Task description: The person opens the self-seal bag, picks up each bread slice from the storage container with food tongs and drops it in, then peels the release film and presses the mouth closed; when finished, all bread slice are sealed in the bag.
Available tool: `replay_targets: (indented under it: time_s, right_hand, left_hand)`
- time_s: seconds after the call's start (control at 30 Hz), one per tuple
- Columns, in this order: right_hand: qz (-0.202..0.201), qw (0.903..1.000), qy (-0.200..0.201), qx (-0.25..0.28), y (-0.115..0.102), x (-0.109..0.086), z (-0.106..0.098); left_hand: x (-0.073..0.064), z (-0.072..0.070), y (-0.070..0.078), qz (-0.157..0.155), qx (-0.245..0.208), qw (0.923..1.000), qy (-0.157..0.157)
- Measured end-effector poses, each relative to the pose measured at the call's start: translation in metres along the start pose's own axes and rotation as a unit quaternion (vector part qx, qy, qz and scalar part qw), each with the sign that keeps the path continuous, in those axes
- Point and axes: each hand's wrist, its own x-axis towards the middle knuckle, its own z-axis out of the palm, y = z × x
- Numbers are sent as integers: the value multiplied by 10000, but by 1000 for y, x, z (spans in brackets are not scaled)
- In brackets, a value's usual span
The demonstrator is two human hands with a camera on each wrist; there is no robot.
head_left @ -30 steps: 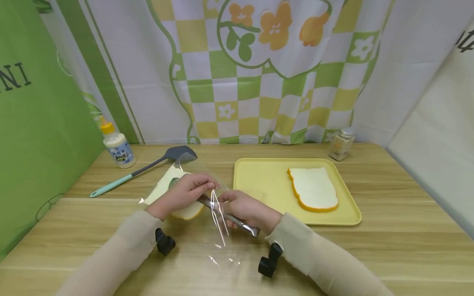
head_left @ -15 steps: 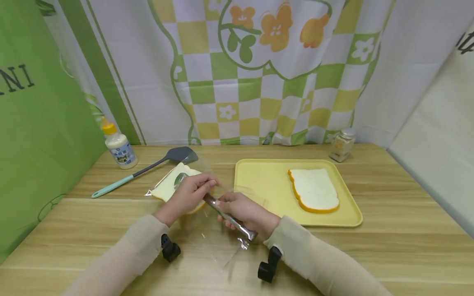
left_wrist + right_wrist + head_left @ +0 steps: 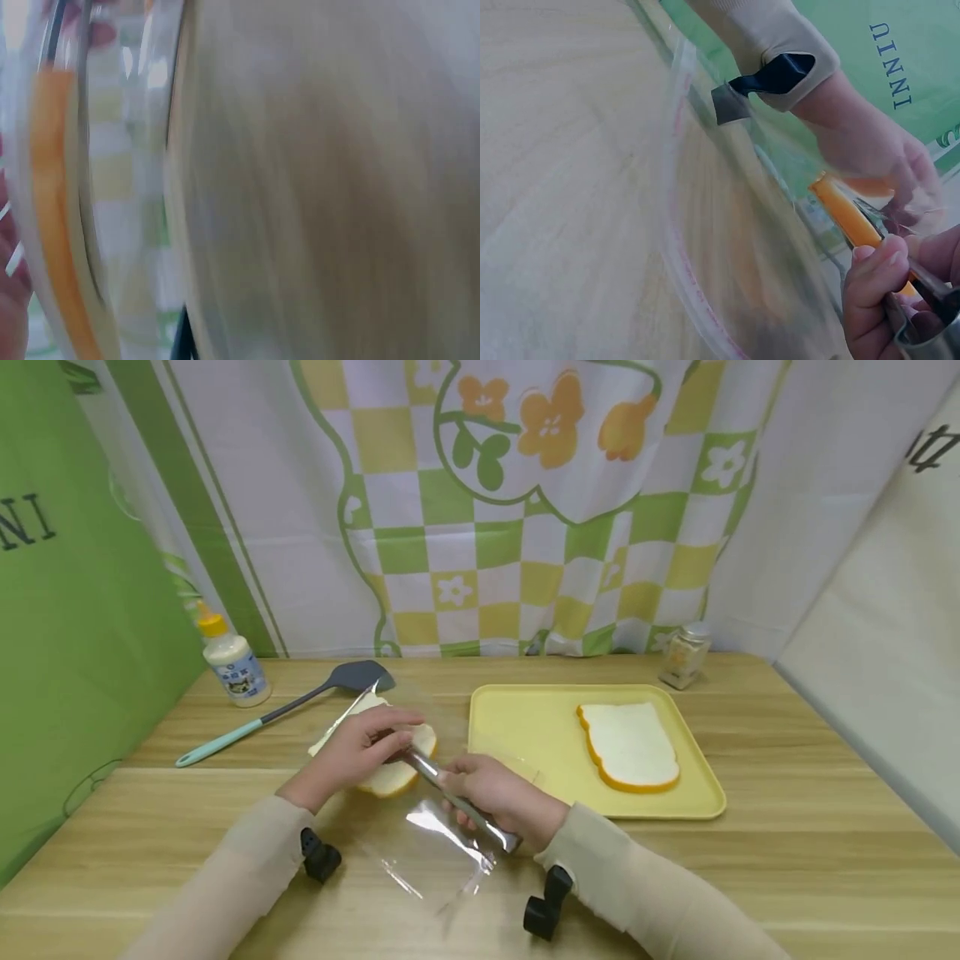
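Checked green-and-yellow curtain (image 3: 502,568) hung past the far edge of the wooden table (image 3: 810,827) you were working at. On its right half sat the yellow tray (image 3: 517,735), with one bread slice (image 3: 630,747) lying flat near the tray's right edge. A spatula (image 3: 292,704) lay aslant toward the table's far left corner.

Between your arms, clear film, apparently a bag (image 3: 442,831), spread toward the near edge and ran up past a second slice (image 3: 390,781). Your left hand (image 3: 352,752) had thumb and fingers brought together, seemingly pinching that film. Your right hand (image 3: 495,789) was curled firmly round the metal tongs (image 3: 426,766), which reached toward the second slice; the right wrist view showed its orange crust between their arms.

The likeliest trouble was the film snagging on the crust or tongs, should your left pinch slip and let it sag. Easing your right grip could have dropped the slice; squeezing harder might have dented it.

That slice lay beneath your left hand, ahead and left of your right. How much film enclosed it, you couldn't tell. The bottle (image 3: 236,668) and jar (image 3: 685,656) stood near the far corners, left and right.
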Motion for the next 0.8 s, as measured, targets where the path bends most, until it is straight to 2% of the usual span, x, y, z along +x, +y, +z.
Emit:
replay_targets:
  time_s: [0.1,0.17,0.3,0.4,0.47,0.5,0.57,0.67,0.8]
  right_hand:
    - [-58,10000,-30,12,0,1,-3]
    - [-105,9999,-22,11,0,1,-3]
    - [-12,9998,-66,181,2,1,0]
    - [59,9997,-26,216,4,1,1]
    - [114,9997,32,191,4,1,-1]
    - [131,9997,71,184,4,1,-2]
    - [152,9997,105,145,4,2,-3]
    - [121,9998,97,78,3,3,-4]
    - [43,9999,93,-36,3,6,-4]
  left_hand:
    - [-5,-12,-8,326,415,9984,-184]
    - [-8,-14,-12,455,676,9965,-165]
    - [-11,-13,-12,502,1071,9929,143]
    - [-11,-12,-12,310,1129,9921,444]
    - [-11,-10,-11,146,1024,9928,597]
    - [-11,-9,-11,35,795,9951,581]
    - [-11,-7,-9,-92,369,9981,484]
    - [-9,-1,-7,-108,-130,9994,303]
    - [-9,4,-6,-127,-188,9992,324]
